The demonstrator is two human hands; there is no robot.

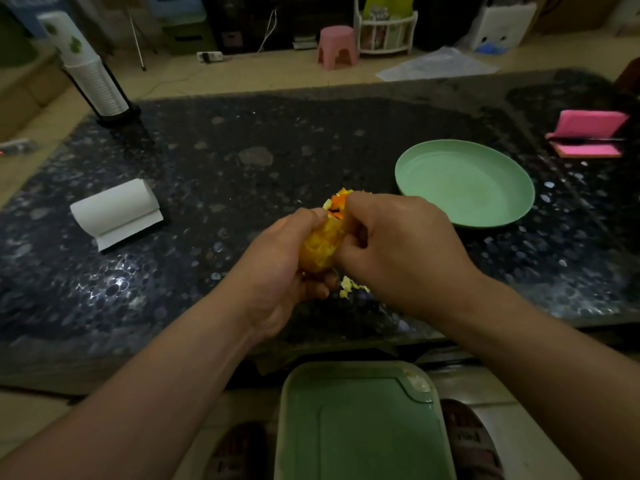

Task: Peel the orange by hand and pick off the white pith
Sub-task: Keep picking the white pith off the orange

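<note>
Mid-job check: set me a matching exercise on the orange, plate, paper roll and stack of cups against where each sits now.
Things: 1 orange; 2 plate; 3 paper roll; 4 stack of cups.
Places: A far left corner of the table; B gripped by the left hand, right hand picking at it; C right of the hands; D left of the hands.
Pairs: 1-B; 2-C; 3-D; 4-A.
</note>
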